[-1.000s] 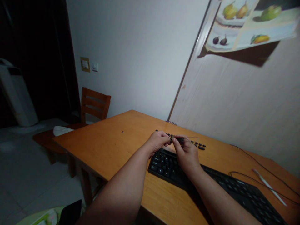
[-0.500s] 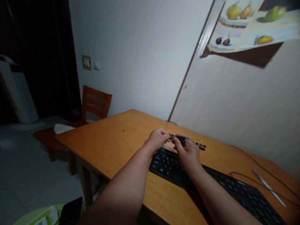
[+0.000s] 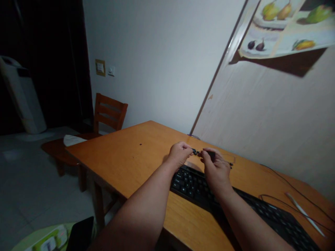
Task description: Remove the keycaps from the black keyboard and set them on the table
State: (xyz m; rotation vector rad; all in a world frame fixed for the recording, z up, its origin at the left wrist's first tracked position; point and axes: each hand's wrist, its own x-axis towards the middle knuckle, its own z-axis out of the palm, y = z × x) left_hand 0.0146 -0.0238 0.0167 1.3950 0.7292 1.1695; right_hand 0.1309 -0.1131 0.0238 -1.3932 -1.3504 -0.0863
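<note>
My left hand (image 3: 180, 153) is above the keyboard's far left edge, thumb and fingers pinched at a small black piece (image 3: 194, 151) that looks like a keycap. Facing it, my right hand (image 3: 216, 169) grips a keycap puller (image 3: 210, 155) with a dark handle; thin wires stick out to its right. Small dark pieces sit between the two hands, too blurred to count. Beneath both hands and forearms lies a black keyboard (image 3: 183, 183), partly covered by the right arm. Several loose black keycaps (image 3: 231, 164) are on the table, partly behind the right hand.
The wooden table (image 3: 125, 157) meets the wall at the back. A tiny dark piece (image 3: 140, 144) lies on its left part. At right are a black cable (image 3: 282, 202) and a white stick-like tool (image 3: 305, 214). A chair (image 3: 110, 111) stands beyond the left side.
The view has shifted slightly, moving everything rightward. My hands are a little farther apart, and the right hand with the puller has turned and now covers more of the loose keycaps.
</note>
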